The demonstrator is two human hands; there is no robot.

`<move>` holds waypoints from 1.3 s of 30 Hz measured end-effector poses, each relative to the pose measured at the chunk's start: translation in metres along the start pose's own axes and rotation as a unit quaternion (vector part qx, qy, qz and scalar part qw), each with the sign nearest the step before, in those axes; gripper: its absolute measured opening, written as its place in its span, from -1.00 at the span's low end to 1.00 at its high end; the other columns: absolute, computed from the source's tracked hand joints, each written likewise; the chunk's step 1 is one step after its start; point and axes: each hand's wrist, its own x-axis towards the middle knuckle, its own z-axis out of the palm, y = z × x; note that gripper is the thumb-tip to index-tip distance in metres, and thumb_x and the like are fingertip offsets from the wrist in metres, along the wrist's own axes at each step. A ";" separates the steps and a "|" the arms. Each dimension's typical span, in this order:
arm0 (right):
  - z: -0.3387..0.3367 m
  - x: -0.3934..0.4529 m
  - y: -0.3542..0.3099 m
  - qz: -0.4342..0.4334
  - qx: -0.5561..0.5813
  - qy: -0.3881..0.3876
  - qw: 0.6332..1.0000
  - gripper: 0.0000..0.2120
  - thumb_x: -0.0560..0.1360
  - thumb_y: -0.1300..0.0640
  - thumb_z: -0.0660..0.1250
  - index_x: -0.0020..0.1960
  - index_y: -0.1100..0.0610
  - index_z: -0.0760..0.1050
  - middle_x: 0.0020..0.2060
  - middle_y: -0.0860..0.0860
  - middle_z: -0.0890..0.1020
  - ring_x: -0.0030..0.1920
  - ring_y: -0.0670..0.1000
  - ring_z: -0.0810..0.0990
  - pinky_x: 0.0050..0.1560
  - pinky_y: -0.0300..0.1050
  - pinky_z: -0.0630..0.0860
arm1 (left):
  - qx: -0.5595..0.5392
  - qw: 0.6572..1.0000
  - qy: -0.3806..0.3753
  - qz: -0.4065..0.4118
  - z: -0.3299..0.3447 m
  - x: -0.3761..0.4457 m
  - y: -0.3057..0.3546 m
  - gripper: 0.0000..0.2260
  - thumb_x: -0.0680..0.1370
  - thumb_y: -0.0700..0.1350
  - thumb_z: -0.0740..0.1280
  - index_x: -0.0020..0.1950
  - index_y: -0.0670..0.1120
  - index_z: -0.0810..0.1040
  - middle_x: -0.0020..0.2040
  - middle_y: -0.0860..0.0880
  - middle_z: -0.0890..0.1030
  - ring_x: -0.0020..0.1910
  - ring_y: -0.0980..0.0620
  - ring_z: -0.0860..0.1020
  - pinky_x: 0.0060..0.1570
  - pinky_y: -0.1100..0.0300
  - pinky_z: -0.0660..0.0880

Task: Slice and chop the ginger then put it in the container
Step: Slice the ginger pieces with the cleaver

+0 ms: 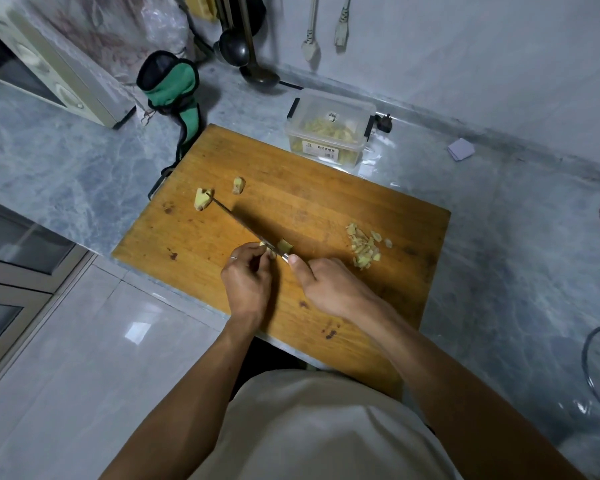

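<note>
Head view: I am slicing a small ginger piece [284, 245] near the middle of the wooden cutting board [326, 209].
My left hand [246, 275] pinches the ginger with curled fingertips, and my right hand [326, 285] is wrapped around the knife [243, 225] handle, blade across the piece. Two more ginger chunks [203, 199] wait at the far left, a pile of chopped ginger [364, 247] lies to the right, and the clear container [329, 128] stands at the board's far edge on the marble surface [66, 168]. Ginger looks firm, fibrous and light; I judge the stub may slip, so I would hold it low by its sides, fingertips tucked back.
</note>
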 end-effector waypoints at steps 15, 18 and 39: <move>0.000 -0.024 -0.004 -0.012 -0.003 0.009 1.000 -0.36 0.69 -0.24 -0.07 -0.36 0.16 0.35 -0.49 0.02 0.40 -0.46 0.02 0.39 -0.38 0.00 0.31 | 0.013 1.000 -0.005 -0.016 0.001 0.001 0.003 -0.88 0.46 -0.35 0.39 -0.09 -0.22 0.71 -0.03 -0.10 0.69 -0.08 0.11 0.57 0.01 0.47 0.41; 0.001 -0.024 -0.005 -0.010 -0.011 0.011 1.000 -0.36 0.69 -0.24 -0.06 -0.38 0.15 0.33 -0.49 0.01 0.41 -0.48 0.01 0.38 -0.41 -0.05 0.29 | 0.011 1.000 -0.006 -0.014 0.003 0.001 0.001 -0.87 0.46 -0.34 0.38 -0.09 -0.22 0.71 -0.03 -0.10 0.70 -0.06 0.02 0.62 0.04 0.18 0.55; 0.009 -0.022 -0.008 0.006 -0.015 0.019 1.000 -0.33 0.68 -0.26 -0.07 -0.42 0.14 0.36 -0.50 0.02 0.44 -0.52 0.04 0.42 -0.41 -0.01 0.40 | -0.030 0.998 0.012 -0.047 0.005 -0.002 0.005 -0.91 0.45 -0.36 0.41 -0.10 -0.26 0.69 -0.06 -0.13 0.68 -0.10 0.02 0.61 -0.10 0.57 0.39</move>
